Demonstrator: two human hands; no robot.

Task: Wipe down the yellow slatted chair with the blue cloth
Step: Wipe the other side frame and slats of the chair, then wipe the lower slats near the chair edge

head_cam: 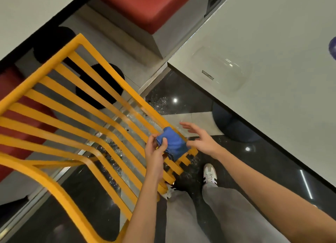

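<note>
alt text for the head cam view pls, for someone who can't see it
Seen from above, a person's left hand grips a bunched blue cloth over the front slats of a yellow slatted chair, while the open right hand reaches toward it. A white table stands at right.

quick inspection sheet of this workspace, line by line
surface: dark speckled floor with light glints; paler tiles farther off
job's things: yellow slatted chair seen from above; bunched blue cloth over its slats near one edge
clutter: clear plastic container on the white table
hands: left hand grips the cloth, fingers curled on it; right hand open beside the cloth, fingers spread
cables: nothing seen
surroundings: red cushioned bench, second white tabletop, black round bases under the chair, person's grey trousers and white shoe
</note>
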